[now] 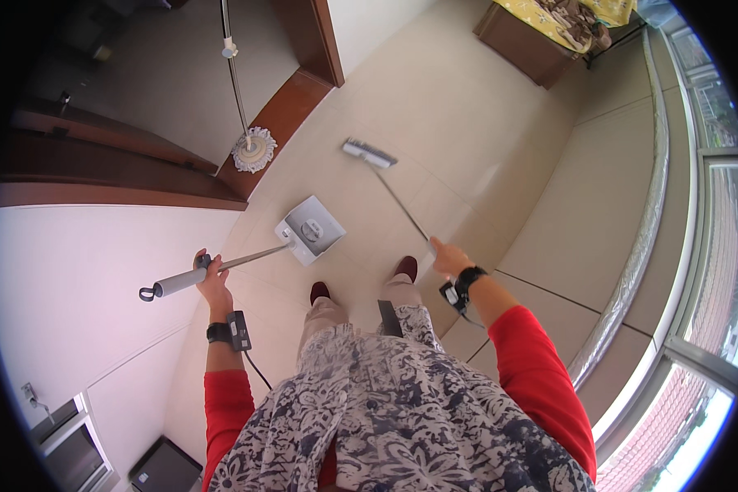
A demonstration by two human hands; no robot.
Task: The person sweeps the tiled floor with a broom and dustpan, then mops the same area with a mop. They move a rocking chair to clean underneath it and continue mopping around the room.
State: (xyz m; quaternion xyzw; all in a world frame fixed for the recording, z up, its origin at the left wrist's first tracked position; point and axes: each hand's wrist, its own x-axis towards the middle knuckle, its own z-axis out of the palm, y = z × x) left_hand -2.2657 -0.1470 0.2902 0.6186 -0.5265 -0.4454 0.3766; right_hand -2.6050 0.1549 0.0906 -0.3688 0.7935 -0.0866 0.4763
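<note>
My left hand (214,281) grips the grey handle of a long-handled dustpan (320,232). Its metal pole slopes down to the pale pan, which is on or just above the floor in front of my left foot; a dark clump, perhaps dust, shows inside. My right hand (450,257) is closed around the upper end of a broom (400,200). The broom's thin pole runs away from me to a white and grey head (369,152), slightly blurred, at the floor beyond the dustpan. Both hands wear black wrist straps with small devices.
A spin mop (254,149) stands on the brown door sill (295,111) at the upper left. Far off is a brown box (526,46) under yellow cloth. A foil-wrapped pipe (633,270) runs below the windows on the right. A dark bin (166,467) is at the lower left.
</note>
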